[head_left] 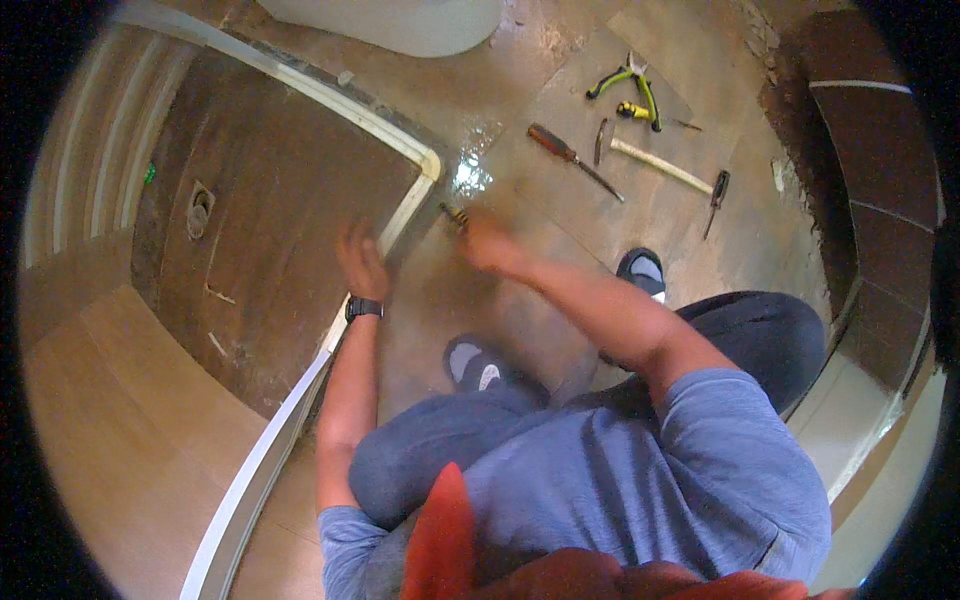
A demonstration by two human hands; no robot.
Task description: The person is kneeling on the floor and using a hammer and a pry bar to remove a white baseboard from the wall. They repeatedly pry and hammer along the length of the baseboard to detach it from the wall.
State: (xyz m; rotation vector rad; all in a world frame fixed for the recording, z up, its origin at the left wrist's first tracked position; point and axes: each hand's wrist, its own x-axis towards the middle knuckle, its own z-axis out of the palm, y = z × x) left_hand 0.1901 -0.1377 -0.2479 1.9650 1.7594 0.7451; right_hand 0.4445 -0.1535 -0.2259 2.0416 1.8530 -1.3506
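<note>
Nearest the lens, an orange garment edge and a blue shirt fill the lower frame, above dark trousers over bent knees. Beyond them spreads the brown floor, wet and shiny near the middle. At left lies a sunken dark shower base with a drain, bounded by a white curb that turns a corner ahead of the person.

Left hand, with a black wristwatch, rests flat on the curb's edge, fingers spread and holding nothing. Right hand is blurred; its fingers are closed around a small yellow-and-black tool whose tip sits at the floor just beside the curb corner.

Two dark slippers stand on the floor. Well apart, farther out, lie a wooden-handled hammer, a red-handled screwdriver, green-handled pliers and a small dark tool.
</note>
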